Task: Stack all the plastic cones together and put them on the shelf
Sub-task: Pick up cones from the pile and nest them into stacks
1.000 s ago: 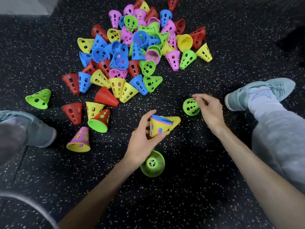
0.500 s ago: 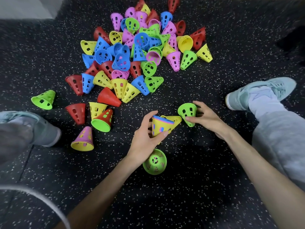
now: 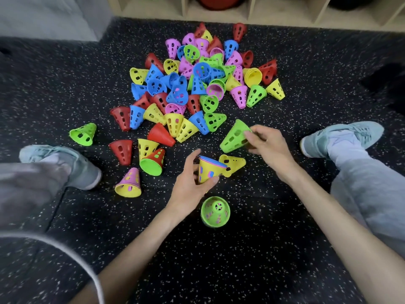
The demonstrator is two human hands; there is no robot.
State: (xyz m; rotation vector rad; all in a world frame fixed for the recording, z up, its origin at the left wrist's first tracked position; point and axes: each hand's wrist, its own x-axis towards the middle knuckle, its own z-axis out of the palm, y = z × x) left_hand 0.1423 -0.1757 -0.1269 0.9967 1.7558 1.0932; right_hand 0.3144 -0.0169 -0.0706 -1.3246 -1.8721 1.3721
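— Two grips to report. My right hand (image 3: 266, 142) pinches a green cone (image 3: 234, 137) near its narrow end, fingers curled on it, clear of the floor. My left hand (image 3: 192, 183) is wrapped round the small stack (image 3: 209, 170), yellow outside with blue and pink rims showing, thumb on the far side.

— Where's the green one against that stack?

— Just above and beyond it, tilted, wide mouth facing down toward the stack, not yet touching.

— What worries you?

— A fingertip hold that far up could let it twist and land crooked, jamming on the rims. A loose yellow cone (image 3: 233, 164) lies touching the stack's far side; a careless push could knock it away. Beyond the stack the big pile (image 3: 197, 88) remains, and the shelf (image 3: 252, 9) is well beyond that.
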